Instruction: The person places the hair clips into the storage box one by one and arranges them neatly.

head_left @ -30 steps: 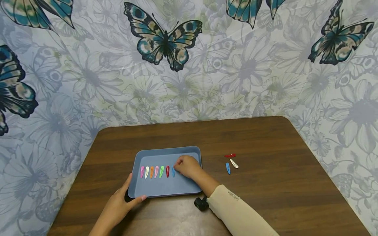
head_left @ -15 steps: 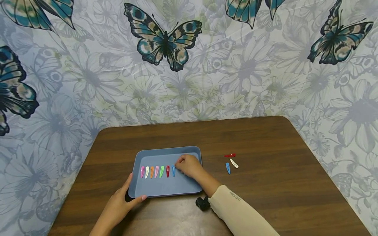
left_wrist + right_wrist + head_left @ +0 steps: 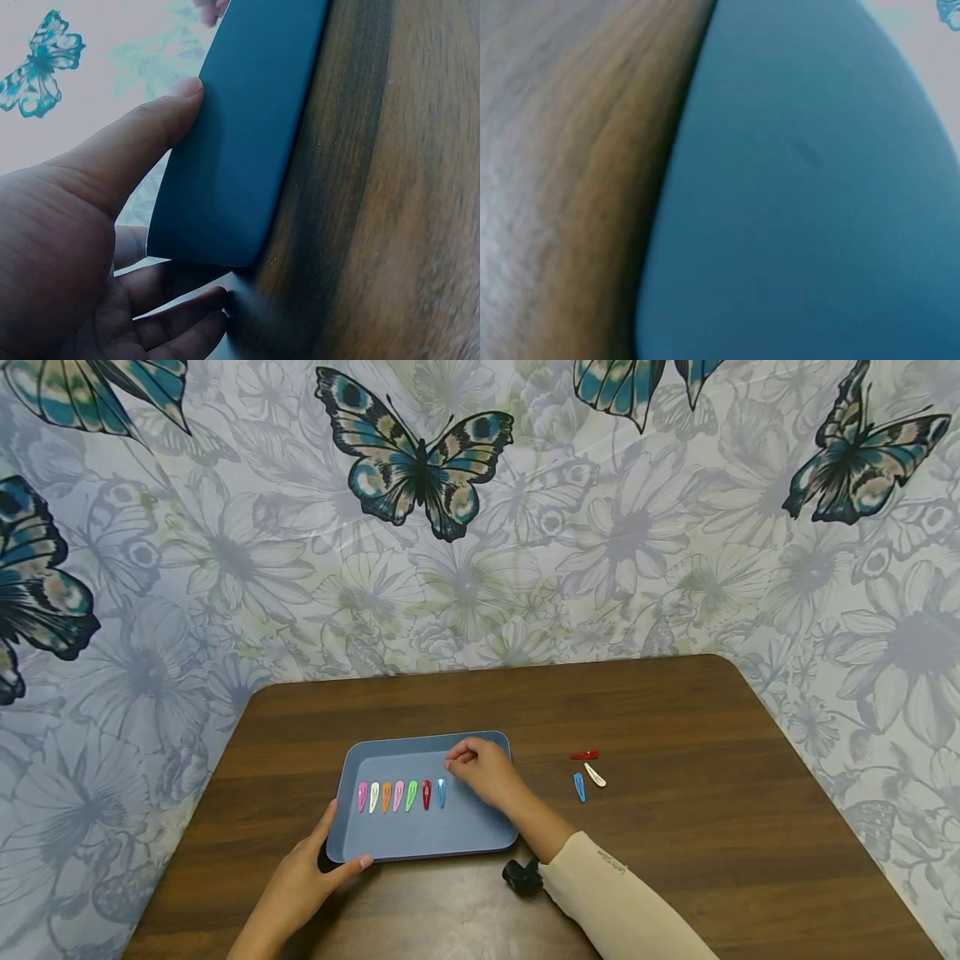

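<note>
A shallow blue tray (image 3: 420,842) lies on the wooden table. My left hand (image 3: 302,878) holds its near left corner, thumb along the front wall and fingers at the left side; in the left wrist view the thumb (image 3: 146,131) presses the tray wall (image 3: 232,142). Inside, snap hair clips stand in a row, from a pink hair clip (image 3: 362,797) to a red hair clip (image 3: 427,794) and a blue hair clip (image 3: 441,793) at the right end. Above the tray's right part hovers my right hand (image 3: 486,772), fingers loosely bent, nothing visible in them, apart from the blue clip.
Right of the tray, a red hair clip (image 3: 584,755), a white hair clip (image 3: 595,775) and a blue hair clip (image 3: 579,787) lie loose on the table (image 3: 675,827). A black wrist camera (image 3: 521,877) sits below my right wrist. Butterfly-patterned fabric (image 3: 465,593) hangs behind.
My right hand has let go of the blue hair clip at the row's right end and drawn back, up and slightly right. My left hand stays at the tray corner.
</note>
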Available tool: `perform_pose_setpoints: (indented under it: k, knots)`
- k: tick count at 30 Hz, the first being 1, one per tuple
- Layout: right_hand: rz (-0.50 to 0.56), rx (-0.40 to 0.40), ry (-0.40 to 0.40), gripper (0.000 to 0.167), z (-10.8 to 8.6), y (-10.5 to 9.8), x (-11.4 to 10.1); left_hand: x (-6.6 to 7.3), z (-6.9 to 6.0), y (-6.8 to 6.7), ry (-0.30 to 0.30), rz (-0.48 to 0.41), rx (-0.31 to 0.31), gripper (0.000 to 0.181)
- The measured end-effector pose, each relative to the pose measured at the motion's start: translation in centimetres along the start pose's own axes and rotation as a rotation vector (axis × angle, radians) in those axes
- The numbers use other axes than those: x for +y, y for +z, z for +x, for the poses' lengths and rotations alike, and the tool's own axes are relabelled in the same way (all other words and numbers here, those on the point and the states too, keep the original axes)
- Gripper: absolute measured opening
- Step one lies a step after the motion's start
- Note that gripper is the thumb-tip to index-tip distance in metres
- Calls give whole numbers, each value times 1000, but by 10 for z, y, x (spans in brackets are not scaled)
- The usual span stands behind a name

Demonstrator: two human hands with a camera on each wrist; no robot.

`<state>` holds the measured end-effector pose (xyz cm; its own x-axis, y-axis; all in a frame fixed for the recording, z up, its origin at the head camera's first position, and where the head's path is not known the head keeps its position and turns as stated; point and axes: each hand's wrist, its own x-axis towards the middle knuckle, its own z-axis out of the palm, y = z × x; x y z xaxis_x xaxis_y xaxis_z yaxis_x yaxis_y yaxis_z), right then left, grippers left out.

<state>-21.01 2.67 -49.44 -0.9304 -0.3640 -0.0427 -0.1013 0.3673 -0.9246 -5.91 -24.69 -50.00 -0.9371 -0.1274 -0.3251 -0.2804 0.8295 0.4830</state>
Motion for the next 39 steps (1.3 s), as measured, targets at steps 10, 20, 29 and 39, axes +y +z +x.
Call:
perform_pose_setpoints:
  k: [10,20,29,39]
  knots:
    - [101,26,-30,10,-10,-16,-12,0,-1,0,7,2,5,119]
    - [150,70,-17,10,-22,-38,-10,2,0,-1,-11,8,-2,119]
    - [181,97,-14,12,-31,-54,-2,2,0,0,-9,11,2,119]
    - [153,133,11,17,-40,-71,8,1,0,-1,-3,13,3,118]
